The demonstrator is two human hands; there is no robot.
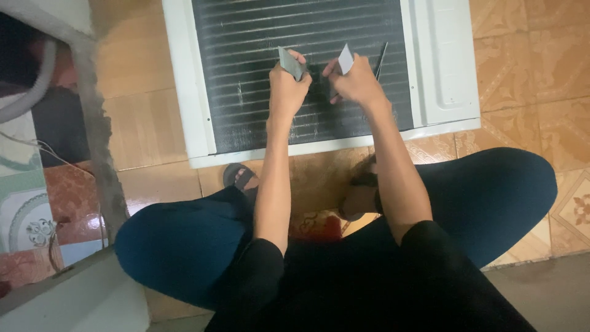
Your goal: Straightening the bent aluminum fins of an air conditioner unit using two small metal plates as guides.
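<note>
- On the tan patterned tile floor point(528, 55) lies a large white-framed air conditioner unit point(442, 61), its dark finned coil face point(246, 74) turned up and filling most of the frame
- Below it, the person's dark blue trousered legs point(491, 190) are folded wide to either side, with a sandalled foot point(241, 178) just short of the unit's white lower edge
- Over the middle of the coil, the left hand point(287, 86) is closed, its fingers pinching a small grey flat card-like piece point(290, 63) that stands tilted above the fins
- Just beside it, the right hand point(356, 83) is closed too, fingers pinching a small white flat card-like piece point(346, 59) held upright
- Near the right hand, a thin dark strip point(381, 59) slants across the fins; whether the hand touches it I cannot tell
</note>
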